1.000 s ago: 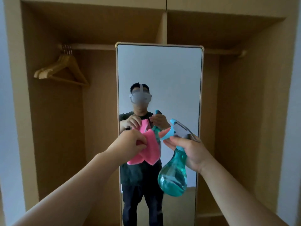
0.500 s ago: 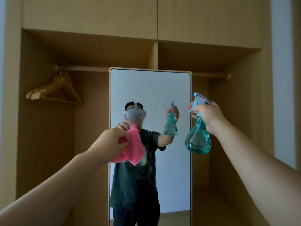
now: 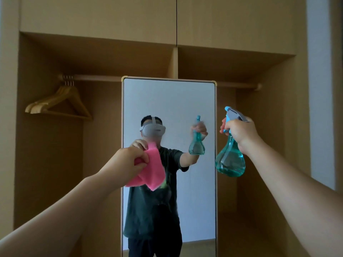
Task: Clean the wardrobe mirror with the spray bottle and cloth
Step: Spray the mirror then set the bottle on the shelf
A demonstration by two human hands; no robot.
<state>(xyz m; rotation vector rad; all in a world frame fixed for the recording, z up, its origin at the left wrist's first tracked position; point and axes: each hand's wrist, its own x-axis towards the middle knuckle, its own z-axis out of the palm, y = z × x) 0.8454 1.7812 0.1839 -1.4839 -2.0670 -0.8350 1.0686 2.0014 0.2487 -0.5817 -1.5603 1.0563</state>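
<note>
Two hands are raised before one tall mirror [image 3: 176,101], whose top and side edges show. The left hand [image 3: 128,162] bunches one pink cloth [image 3: 152,171] over the mirror's left edge. The right hand [image 3: 239,132] grips the neck of one teal spray bottle [image 3: 230,160], just outside the right edge. Open wardrobe bays flank the mirror. Wooden hangers [image 3: 61,102], four by their hooks, hang on the rail [image 3: 96,77] at the left.

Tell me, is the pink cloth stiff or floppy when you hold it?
Probably floppy: the pink cloth droops in loose folds below the left hand that grips it. It likely weighs little, since holding one bunched corner keeps it all up.
</note>
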